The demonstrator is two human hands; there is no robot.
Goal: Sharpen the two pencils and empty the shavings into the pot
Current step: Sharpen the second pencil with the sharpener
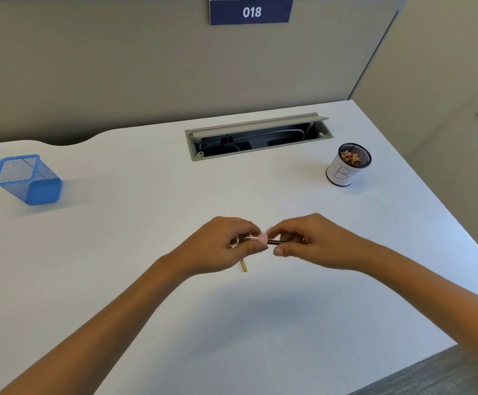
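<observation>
I judge sharpening underway: left hand (229, 246) pinches the pink sharpener (263, 238); right hand (312, 243) grips a pencil (273, 242); pot (347, 165), frame right, already holds shavings.

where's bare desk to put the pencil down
Wide bare desk lies between the blue basket and the hands, and in front of the arms. It is crowded only under the left hand, where the second pencil lies.

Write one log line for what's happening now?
left hand: holds sharpener | right hand: holds pencil in it | second pencil: on desk | pot: has shavings
</observation>
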